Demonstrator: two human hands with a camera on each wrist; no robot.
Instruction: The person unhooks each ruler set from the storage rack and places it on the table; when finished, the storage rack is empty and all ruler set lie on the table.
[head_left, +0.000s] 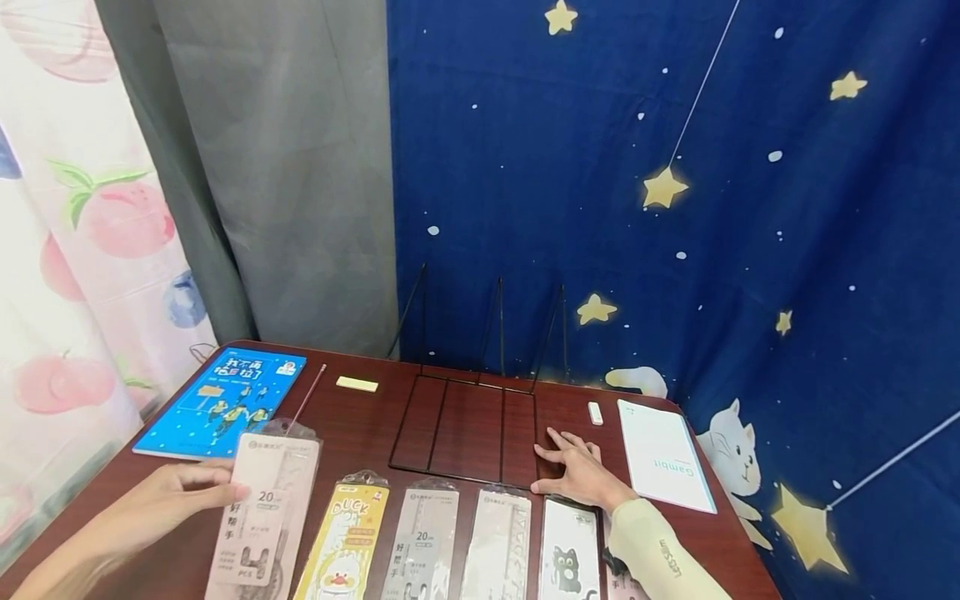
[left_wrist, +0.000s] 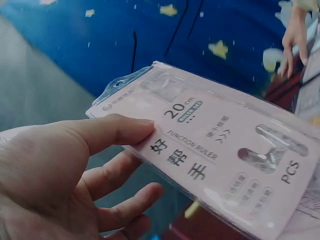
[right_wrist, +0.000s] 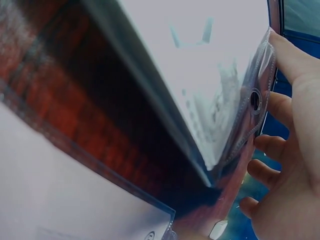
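My left hand (head_left: 168, 500) pinches a pink ruler set package (head_left: 266, 508) by its side, thumb across the front; the left wrist view shows "20 cm" and "Function Ruler" printed on that package. My right hand (head_left: 581, 473) lies at the front right corner of a black wire rack (head_left: 502, 433), fingers spread beside the frame. Below it is a packet with a black cat (head_left: 567, 546). Along the front edge lie a yellow duck packet (head_left: 348, 525), a grey ruler set package (head_left: 427, 521) and a pale ruler package (head_left: 495, 525). My right sleeve partly covers another pink package (head_left: 625, 588).
A blue book (head_left: 217, 408) and a thin pencil (head_left: 307, 396) lie at the left of the table. Toward the back is a yellow bar-shaped item (head_left: 357, 384). On the right are a small white block (head_left: 596, 413) and a white "Gambit" notebook (head_left: 663, 458). Curtains hang behind.
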